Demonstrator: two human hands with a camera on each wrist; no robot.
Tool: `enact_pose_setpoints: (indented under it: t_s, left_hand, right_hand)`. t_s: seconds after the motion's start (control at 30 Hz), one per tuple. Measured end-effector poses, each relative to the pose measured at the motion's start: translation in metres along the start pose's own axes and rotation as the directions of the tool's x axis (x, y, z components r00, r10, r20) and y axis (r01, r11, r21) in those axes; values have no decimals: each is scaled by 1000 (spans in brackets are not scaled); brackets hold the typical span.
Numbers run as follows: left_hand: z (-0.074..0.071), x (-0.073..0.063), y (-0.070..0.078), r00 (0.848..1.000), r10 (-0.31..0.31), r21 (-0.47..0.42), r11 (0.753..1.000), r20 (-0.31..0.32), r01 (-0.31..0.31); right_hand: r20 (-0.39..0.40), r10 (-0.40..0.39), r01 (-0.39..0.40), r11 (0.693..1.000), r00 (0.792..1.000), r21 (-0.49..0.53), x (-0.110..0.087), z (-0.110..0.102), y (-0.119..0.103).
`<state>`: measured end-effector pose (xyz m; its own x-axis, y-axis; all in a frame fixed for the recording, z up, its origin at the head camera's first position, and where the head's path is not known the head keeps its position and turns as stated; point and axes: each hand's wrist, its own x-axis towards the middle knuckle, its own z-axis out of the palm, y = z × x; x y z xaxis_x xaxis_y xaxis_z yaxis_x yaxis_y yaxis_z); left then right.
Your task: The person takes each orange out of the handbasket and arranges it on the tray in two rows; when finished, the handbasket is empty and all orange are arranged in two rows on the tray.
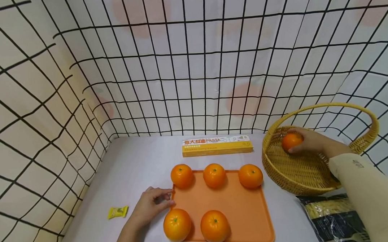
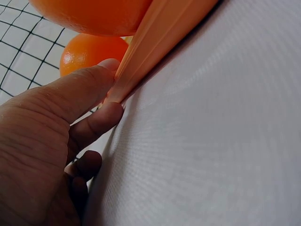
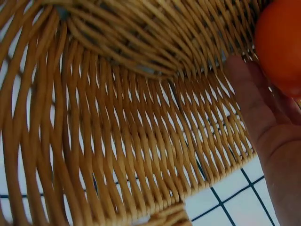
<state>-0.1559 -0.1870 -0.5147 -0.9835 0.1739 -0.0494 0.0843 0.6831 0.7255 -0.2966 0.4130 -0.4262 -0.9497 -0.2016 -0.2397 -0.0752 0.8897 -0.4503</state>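
Note:
Inside the wicker basket (image 1: 297, 178), at its far left side, my right hand (image 1: 307, 143) holds an orange (image 1: 291, 142). In the right wrist view the same orange (image 3: 282, 47) lies against the fingers, close to the woven wall. My left hand (image 1: 152, 204) pinches the left rim of an orange tray (image 1: 230, 199), thumb above and a finger at the underside in the left wrist view. Three oranges sit along the tray's far edge, one of them at the far left corner (image 1: 182, 176). Two larger oranges, including one at the near left corner (image 1: 177, 225), lie along its near edge.
A yellow and white pasta box (image 1: 217, 146) lies behind the tray. A small yellow wrapped packet (image 1: 117, 212) is left of my left hand. Below the basket lies a dark bag of pasta (image 1: 335, 219), partly under the right sleeve. Black wire mesh encloses the table's back and sides.

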Motion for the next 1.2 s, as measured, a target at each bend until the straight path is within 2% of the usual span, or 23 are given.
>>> enact_pose_setpoints:
  t_s: [0.13,0.33,0.67,1.0,1.2]
  left_hand:
    - [1,0,-2,1000,25,6,1000,-6,-25]
    - [1,1,0,1000,-6,11,1000,-8,6]
    - [0,0,2,1000,-26,5,1000,1,26]
    - [0,0,2,1000,-21,3,1000,2,21]
    - [0,-1,4,1000,-24,4,1000,-1,24]
  right_hand:
    - [-57,-20,18,999,998,-44,2,6,2]
    - [-84,-23,17,997,996,-74,5,8,3]
    - [-100,-40,37,999,994,-32,3,11,4]
    - [-100,-34,32,999,994,-20,-1,3,-14]
    - [-110,-60,60,998,992,4,-7,-3,-31]
